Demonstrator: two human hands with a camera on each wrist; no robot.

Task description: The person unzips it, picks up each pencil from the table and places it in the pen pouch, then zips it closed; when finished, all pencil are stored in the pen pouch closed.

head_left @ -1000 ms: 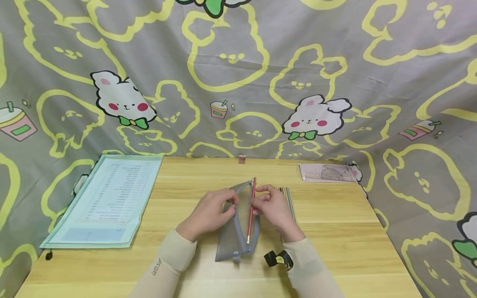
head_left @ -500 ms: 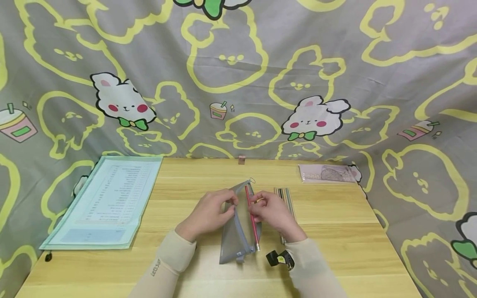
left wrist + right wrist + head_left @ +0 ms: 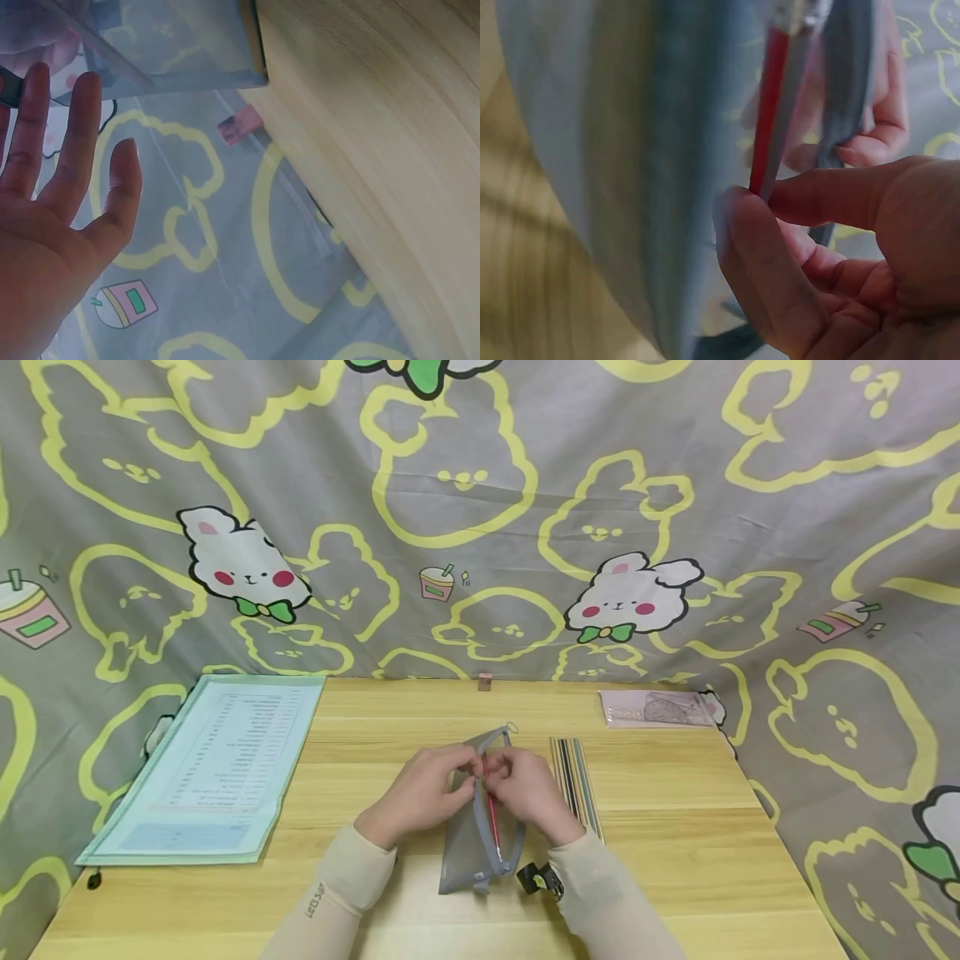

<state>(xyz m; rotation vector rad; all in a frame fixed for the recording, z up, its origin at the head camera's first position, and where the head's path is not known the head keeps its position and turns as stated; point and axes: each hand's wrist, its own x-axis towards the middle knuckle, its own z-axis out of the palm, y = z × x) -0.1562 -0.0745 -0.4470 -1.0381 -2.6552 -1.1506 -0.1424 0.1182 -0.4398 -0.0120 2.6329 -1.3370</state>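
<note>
A grey see-through zip pouch [image 3: 459, 856] stands at the middle of the table with its zip side spread. My left hand [image 3: 420, 789] pinches one edge of that mouth; in the left wrist view its outer fingers [image 3: 79, 142] are stretched beside the pouch. A red pencil [image 3: 492, 822] with a silvery end is pinched between the thumb and fingers of my right hand [image 3: 528, 785]. The pencil lies lengthwise within the mouth, between the two zip edges. In the right wrist view a blurred pouch edge [image 3: 682, 180] stands in front of the pinched pencil [image 3: 775, 112].
Several thin pencil-like sticks [image 3: 577, 785] lie side by side right of the pouch. A pale green document folder [image 3: 225, 760] lies at left, a flat pinkish packet [image 3: 656, 708] at back right. A small pink block [image 3: 485, 682] sits at the back edge, before the patterned curtain [image 3: 480, 568].
My right hand has moved left with the pencil, from over the pouch's right edge to between the zip edges, close to my left hand. The left hand keeps its hold on the pouch.
</note>
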